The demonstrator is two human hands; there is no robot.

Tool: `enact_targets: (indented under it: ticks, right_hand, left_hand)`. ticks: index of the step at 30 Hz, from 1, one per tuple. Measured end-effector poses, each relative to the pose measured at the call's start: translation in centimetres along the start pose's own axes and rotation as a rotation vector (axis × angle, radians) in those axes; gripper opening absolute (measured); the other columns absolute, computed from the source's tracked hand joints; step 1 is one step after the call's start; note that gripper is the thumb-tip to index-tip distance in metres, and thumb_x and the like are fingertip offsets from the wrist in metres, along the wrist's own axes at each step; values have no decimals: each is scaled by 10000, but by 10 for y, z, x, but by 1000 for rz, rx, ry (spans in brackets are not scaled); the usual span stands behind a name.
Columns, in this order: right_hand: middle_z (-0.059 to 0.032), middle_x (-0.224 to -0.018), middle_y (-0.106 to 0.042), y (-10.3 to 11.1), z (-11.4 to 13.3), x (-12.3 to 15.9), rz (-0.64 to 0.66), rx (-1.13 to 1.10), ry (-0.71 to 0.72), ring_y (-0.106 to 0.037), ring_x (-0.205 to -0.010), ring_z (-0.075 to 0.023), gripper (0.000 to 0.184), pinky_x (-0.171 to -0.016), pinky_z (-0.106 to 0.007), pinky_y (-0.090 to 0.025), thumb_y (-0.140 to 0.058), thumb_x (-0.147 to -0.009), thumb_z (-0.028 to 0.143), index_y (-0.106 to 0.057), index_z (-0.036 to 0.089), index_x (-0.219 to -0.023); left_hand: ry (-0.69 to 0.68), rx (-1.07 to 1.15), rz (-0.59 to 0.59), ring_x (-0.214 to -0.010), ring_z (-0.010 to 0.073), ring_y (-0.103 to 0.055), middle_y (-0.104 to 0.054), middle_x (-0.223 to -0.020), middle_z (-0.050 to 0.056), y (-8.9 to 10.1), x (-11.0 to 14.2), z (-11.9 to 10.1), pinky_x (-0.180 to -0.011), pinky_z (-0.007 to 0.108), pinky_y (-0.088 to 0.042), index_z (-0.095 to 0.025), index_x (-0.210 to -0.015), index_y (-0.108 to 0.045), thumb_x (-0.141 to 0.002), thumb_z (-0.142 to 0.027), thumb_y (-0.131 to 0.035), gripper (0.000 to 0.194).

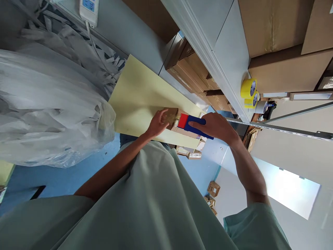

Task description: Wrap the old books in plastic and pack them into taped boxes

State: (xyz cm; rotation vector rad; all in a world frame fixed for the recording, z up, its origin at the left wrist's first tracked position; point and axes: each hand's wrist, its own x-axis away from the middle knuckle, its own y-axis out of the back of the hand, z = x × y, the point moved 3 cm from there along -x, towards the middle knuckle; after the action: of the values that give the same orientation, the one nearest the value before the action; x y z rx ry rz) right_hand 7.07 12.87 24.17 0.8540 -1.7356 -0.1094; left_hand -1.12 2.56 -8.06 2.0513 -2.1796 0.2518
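A small brown cardboard box [171, 116] with clear tape on it lies on the pale yellow tabletop [137, 93]. At its left end my left hand [157, 124] is closed on the box, thumb and fingers bent against the cardboard. Over the box's right part, my right hand [215, 126] grips a flat blue tool with a red end [194, 125]. The red end rests at or just above the box's taped top; contact cannot be made out. Much of the box's right side is hidden under the tool.
A large translucent plastic bag of white strips [52, 104] bulges at the left. Brown cartons [192, 66] stand behind the tabletop, beneath a white shelf [231, 59]. Yellow tape rolls [248, 88] and large cartons [288, 73] sit on that shelf. A white device [89, 12] trails a cable.
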Motion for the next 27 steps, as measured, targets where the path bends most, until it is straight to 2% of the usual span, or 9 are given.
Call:
enact_targets:
  ticks: [3, 5, 9, 12, 16, 19, 24, 27]
  right_hand:
    - [-158, -862, -797, -2, 1, 3, -4, 5, -9, -751, -805, -281, 865, -700, -332, -421, -377, -1067, 907, -812, 172, -932]
    - [-164, -873, -799, -3, 2, 5, -11, 20, -8, -756, -824, -287, 873, -698, -331, -421, -371, -1066, 911, -813, 169, -934]
    - [-184, -903, -803, -3, 6, 10, -33, 64, -2, -764, -875, -305, 871, -718, -335, -436, -376, -1075, 896, -821, 156, -959]
    - [-188, -930, -809, -7, 7, 11, -48, 77, -10, -766, -895, -308, 846, -735, -336, -448, -390, -1088, 869, -828, 151, -995]
    - [-195, -946, -816, -15, 0, 10, -68, 87, -22, -769, -907, -316, 825, -763, -341, -465, -417, -1088, 854, -830, 142, -1026]
    - [-202, -946, -816, -25, -15, 6, -47, 62, -36, -779, -925, -328, 825, -777, -347, -473, -417, -1092, 847, -833, 140, -1010]
    - [-221, -1024, -827, -56, -53, -14, -1, 3, -50, -800, -988, -340, 787, -781, -342, -486, -449, -1096, 828, -822, 137, -1036]
    - [-230, -1075, -836, -83, -70, -38, 17, -49, -41, -804, -1022, -343, 775, -801, -344, -510, -468, -1092, 823, -816, 131, -1075]
  left_hand:
    - [-116, -37, 96, -1087, 249, -678, -638, -1352, 108, 0, 3, -26, -1009, 407, -625, -267, -1632, -542, -838, -238, -789, 832]
    - [-150, -100, 139, -1147, 290, -668, -634, -1316, 108, -6, -1, -41, -1053, 448, -614, -269, -1602, -582, -808, -217, -826, 833]
    - [-156, -193, 191, -1084, 303, -658, -630, -1180, 106, -19, -16, -54, -1020, 460, -614, -242, -1418, -717, -853, -164, -776, 573]
    - [-149, -249, 189, -1100, 314, -643, -625, -1152, 116, -20, -22, -54, -1046, 472, -600, -229, -1335, -752, -894, -149, -732, 448]
    - [-141, -288, 177, -1142, 322, -641, -623, -1174, 122, -18, -22, -48, -1096, 482, -583, -221, -1369, -753, -912, -122, -719, 469]
    - [-144, -270, 191, -1131, 313, -644, -631, -1165, 101, -15, -24, -41, -1088, 465, -591, -254, -1362, -765, -899, -155, -801, 475]
    - [-154, -274, 248, -1121, 308, -670, -609, -1171, 75, -10, -33, -30, -1083, 457, -595, -280, -1329, -799, -745, -182, -991, 622]
    - [-144, -289, 282, -1077, 281, -679, -590, -1151, 60, -5, -36, -26, -1072, 451, -601, -282, -1349, -811, -739, -234, -1020, 647]
